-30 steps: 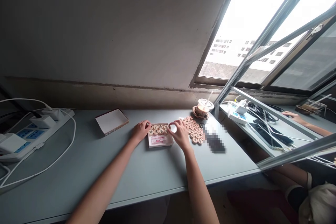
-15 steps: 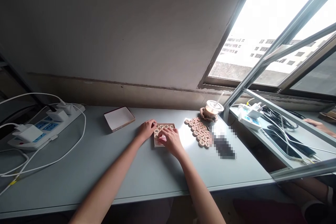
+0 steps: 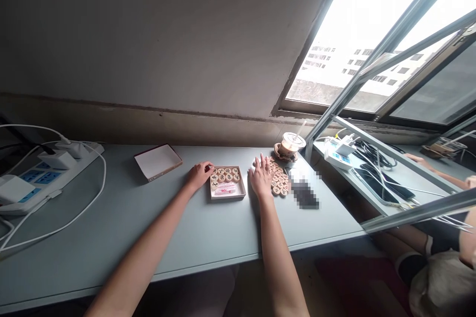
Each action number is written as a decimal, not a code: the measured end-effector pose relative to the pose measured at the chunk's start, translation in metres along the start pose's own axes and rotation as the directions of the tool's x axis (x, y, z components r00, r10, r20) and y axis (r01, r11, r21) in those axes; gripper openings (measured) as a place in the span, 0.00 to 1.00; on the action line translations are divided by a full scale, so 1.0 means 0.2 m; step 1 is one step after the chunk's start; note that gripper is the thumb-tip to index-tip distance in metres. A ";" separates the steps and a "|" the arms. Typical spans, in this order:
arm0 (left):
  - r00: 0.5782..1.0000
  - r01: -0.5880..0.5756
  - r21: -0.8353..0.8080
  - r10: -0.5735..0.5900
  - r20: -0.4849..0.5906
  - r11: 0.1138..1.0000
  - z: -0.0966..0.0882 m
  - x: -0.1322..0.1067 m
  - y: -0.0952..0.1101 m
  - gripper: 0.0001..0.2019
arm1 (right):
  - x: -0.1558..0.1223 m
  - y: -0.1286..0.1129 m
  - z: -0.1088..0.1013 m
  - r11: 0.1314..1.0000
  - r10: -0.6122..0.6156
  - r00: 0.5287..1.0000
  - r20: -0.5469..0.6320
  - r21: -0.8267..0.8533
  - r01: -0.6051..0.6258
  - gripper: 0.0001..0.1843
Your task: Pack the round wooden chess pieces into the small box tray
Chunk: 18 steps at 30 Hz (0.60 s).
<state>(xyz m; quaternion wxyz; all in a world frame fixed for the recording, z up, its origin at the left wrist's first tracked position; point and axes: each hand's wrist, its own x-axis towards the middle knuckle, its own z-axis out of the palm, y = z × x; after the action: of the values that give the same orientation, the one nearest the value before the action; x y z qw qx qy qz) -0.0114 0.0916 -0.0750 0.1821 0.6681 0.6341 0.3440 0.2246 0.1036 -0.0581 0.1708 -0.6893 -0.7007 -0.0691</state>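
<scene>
- Head view: the box [image 3: 242, 193] lies open on the tabletop [image 3: 201, 237], nearer the back edge than the front.
- Boxed pieces [image 3: 225, 174], round and marked with characters, fill two rows along its back side; one more sits below them at the left.
- A pink-and-white packet [image 3: 225, 188] lies in the box, in front of the rows.
- Left hand [image 3: 201, 174]: at the box's back left corner, fingers curled; I cannot tell whether they grip it.
- Right hand [image 3: 261, 176]: released, palm down with fingers spread, right of the box, over the left side of the loose pieces; contact is unclear.
- Loose pieces [image 3: 281, 180] lie flat in a cluster toward the tabletop's right edge.
- The cup [image 3: 292, 143], with a straw, stands in a brown holder [image 3: 284, 155] near the back right corner.
- The lid [image 3: 158, 161] lies hollow side up near the back edge, left of the left hand.
- A power strip [image 3: 84, 156] lies toward the back left corner.
</scene>
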 end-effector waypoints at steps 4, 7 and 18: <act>1.000 -0.015 -0.058 0.013 -0.019 0.998 0.00 0.01 -0.02 0.10 | 0.01 0.02 0.02 0.997 -0.019 0.998 0.066 -0.075 0.024 0.22; 0.999 0.025 -0.132 -0.030 -0.037 0.991 0.00 0.03 -0.04 0.08 | -0.01 -0.01 0.00 0.998 -0.050 0.998 0.048 -0.046 0.052 0.18; 0.994 0.010 -0.185 -0.030 -0.106 0.983 0.00 0.04 -0.07 0.11 | -0.09 -0.10 -0.13 0.891 -0.260 0.965 -0.024 0.379 0.249 0.12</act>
<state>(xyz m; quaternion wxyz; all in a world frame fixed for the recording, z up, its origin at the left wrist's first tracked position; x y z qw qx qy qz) -0.0208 0.1019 -0.0822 0.2117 0.6222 0.6153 0.4352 0.2075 0.0763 -0.0371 0.2808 -0.5464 -0.7871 0.0552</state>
